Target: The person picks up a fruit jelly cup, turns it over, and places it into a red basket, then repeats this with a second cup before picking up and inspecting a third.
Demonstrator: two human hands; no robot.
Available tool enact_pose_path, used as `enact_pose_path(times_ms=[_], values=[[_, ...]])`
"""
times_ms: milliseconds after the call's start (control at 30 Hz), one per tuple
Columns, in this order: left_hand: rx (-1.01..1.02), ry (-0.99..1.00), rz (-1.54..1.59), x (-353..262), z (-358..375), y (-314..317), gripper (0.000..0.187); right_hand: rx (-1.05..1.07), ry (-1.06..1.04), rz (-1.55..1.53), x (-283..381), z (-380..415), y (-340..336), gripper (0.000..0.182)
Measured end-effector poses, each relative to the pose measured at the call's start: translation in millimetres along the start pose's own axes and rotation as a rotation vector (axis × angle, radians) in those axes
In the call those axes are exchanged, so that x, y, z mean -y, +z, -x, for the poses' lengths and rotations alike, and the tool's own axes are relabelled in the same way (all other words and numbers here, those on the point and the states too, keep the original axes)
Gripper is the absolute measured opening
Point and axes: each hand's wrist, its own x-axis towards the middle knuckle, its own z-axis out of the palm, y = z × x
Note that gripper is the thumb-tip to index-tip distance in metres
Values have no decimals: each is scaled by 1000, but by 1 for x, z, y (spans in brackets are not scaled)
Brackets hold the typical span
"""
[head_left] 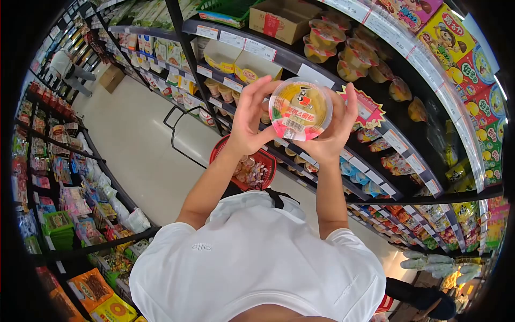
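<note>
A round clear-lidded fruit jelly cup (pixel 300 109) with a pink and yellow label is held up before the shelves. On its left side my left hand (pixel 251 115) grips the rim, fingers curved and thumb near the bottom edge. From the other side my right hand (pixel 333 127) holds it too, with the thumb low and fingers raised along the rim. Behind it, similar cups (pixel 358 56) stand stacked on a dark shelf. Below my left forearm is a red shopping basket (pixel 219 151) with packaged goods inside.
Shelves of snacks (pixel 70 198) line the left side, across a pale aisle floor (pixel 129 145). A person in a white top (pixel 61 63) stands far up the aisle near a cardboard box (pixel 111 79). An open carton (pixel 279 20) sits on the upper shelf.
</note>
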Motion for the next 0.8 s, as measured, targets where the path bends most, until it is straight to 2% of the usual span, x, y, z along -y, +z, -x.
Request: enact_pose_path(times_ms=[233, 300, 800], values=[[9, -6, -12, -1, -2, -3, 91, 14, 14, -21, 1, -4, 1, 127], [24, -16, -38, -1, -2, -3, 102, 21, 14, -37, 2, -4, 0, 126], [16, 15, -45, -6, -5, 7, 103, 27, -1, -18, 8, -4, -4, 126]])
